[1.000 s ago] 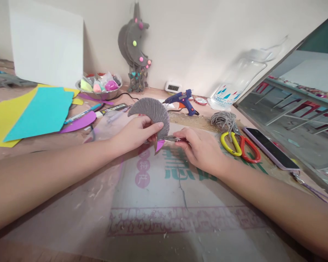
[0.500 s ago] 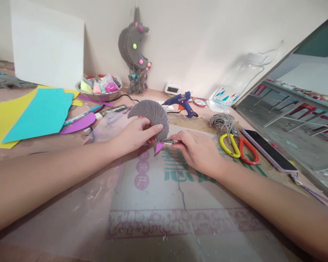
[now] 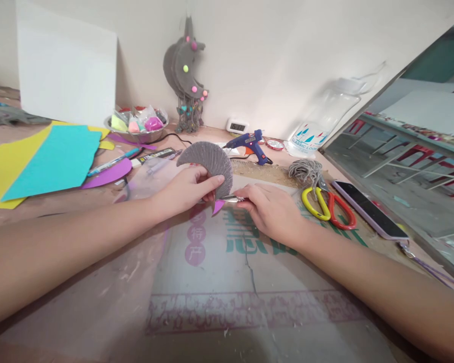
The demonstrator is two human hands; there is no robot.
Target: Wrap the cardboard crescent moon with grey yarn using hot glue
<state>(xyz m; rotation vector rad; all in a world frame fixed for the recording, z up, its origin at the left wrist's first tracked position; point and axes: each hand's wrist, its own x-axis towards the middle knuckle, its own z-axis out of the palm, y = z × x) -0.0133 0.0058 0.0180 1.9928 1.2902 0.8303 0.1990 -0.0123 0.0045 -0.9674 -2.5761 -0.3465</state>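
A crescent wrapped in grey yarn (image 3: 215,160) is pinched in my left hand (image 3: 196,189), thumb on its front face. Its lower tip is bare and purple (image 3: 218,205). My right hand (image 3: 263,206) has its fingers closed on a small, thin metallic tool (image 3: 231,198), whose end touches the crescent just above the purple tip. What kind of tool it is cannot be made out. Both hands are over a plastic-covered sheet with printed characters (image 3: 212,272).
Beyond the hands lies a blue glue gun (image 3: 249,143). To the right are grey yarn (image 3: 305,171), scissors (image 3: 340,210), a phone (image 3: 371,209) and a clear bottle (image 3: 321,118). Coloured sheets (image 3: 53,161) and a bowl of clay packets (image 3: 136,133) are at the left.
The view has shifted slightly. Both hands keep their holds on the crescent and the tool, with the tool's end still at the crescent's lower part.
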